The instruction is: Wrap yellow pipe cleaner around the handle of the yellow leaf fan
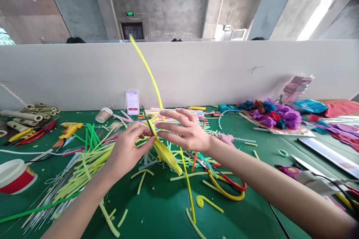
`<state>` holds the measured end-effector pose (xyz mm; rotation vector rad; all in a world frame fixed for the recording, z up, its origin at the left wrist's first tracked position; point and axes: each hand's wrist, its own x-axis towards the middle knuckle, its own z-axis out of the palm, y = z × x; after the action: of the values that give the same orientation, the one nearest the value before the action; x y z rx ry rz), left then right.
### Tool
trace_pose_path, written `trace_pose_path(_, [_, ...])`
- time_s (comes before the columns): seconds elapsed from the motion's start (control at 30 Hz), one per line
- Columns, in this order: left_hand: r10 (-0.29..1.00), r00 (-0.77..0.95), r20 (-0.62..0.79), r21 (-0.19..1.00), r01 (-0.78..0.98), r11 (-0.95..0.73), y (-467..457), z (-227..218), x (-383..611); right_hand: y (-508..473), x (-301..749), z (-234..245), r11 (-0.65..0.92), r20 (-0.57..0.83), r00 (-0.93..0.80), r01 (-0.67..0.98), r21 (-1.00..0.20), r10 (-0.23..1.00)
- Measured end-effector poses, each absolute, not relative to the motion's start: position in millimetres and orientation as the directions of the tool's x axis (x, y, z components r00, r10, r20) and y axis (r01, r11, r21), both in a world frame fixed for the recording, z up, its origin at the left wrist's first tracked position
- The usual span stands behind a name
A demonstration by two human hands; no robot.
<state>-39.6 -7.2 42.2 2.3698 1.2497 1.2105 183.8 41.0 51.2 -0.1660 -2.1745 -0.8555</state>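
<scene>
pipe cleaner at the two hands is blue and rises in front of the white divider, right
Not quite. The pipe cleaner is yellow, not blue. The head view shows the left hand pinching it, with the right hand beside it, fingers spread. It does rise in front of the white divider.

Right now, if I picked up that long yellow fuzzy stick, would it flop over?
Probably bendy, not floppy: the yellow stem rises in a curve above the left hand pinching it. Likely very light, being so thin. The cut pieces on the table lie curled, so it should hold bends.
</scene>
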Motion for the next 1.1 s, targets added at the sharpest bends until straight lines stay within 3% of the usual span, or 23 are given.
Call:
trace_pose_path(0.1, [0.749, 0.312, 0.584, 0.49, 0.6, -0.632, -9.3, 40.6, -41.2, 44.3, 179.5, 56.8, 0.772, 0.636, -0.747, 0.286, 0.568, -0.192])
trace_pose_path(0.17, [0.741, 0.308, 0.597, 0.472, 0.612, -0.635, -10.3, 39.4, -41.7, 43.4, 177.6, 60.2, 0.816, 0.594, -0.794, 0.254, 0.519, -0.131])
trace_pose_path(0.23, [0.737, 0.303, 0.603, 0.465, 0.617, -0.635, -10.8, 38.2, -42.3, 39.7, 175.4, 63.7, 0.888, 0.576, -0.817, 0.272, 0.37, 0.01])
trace_pose_path(0.4, [0.748, 0.293, 0.595, 0.514, 0.576, -0.635, -6.8, 36.8, -43.6, 26.7, 168.2, 77.1, 0.904, 0.484, -0.764, 0.376, -0.205, 0.427])
trace_pose_path(0.53, [0.804, 0.201, 0.56, 0.641, 0.509, -0.574, -7.8, 35.4, -32.7, 27.0, 166.8, 92.0, 0.74, 0.286, -0.697, 0.526, -0.418, 0.657])
trace_pose_path(0.63, [0.89, -0.047, 0.454, 0.847, 0.333, -0.414, -24.7, 29.0, -12.4, 32.2, 168.6, 97.6, 0.678, 0.221, -0.662, 0.583, -0.447, 0.716])
trace_pose_path(0.7, [0.929, -0.071, 0.362, 0.909, 0.247, -0.335, -41.2, 21.2, 3.1, 33.9, 168.9, 96.9, 0.662, 0.237, -0.634, 0.603, -0.445, 0.736])
trace_pose_path(0.77, [0.93, 0.006, 0.369, 0.883, 0.311, -0.352, -54.8, 12.2, 16.4, 33.0, 168.3, 93.8, 0.647, 0.259, -0.603, 0.62, -0.443, 0.755])
trace_pose_path(0.87, [0.9, -0.034, 0.434, 0.83, 0.405, -0.384, -60.6, 2.4, 28.6, 29.0, 167.8, 89.8, 0.634, 0.283, -0.571, 0.642, -0.431, 0.771])
trace_pose_path(1.1, [0.869, -0.074, 0.489, 0.817, 0.387, -0.427, -44.1, 6.3, 36.7, 24.8, 174.3, 89.4, 0.605, 0.305, -0.522, 0.691, -0.397, 0.797])
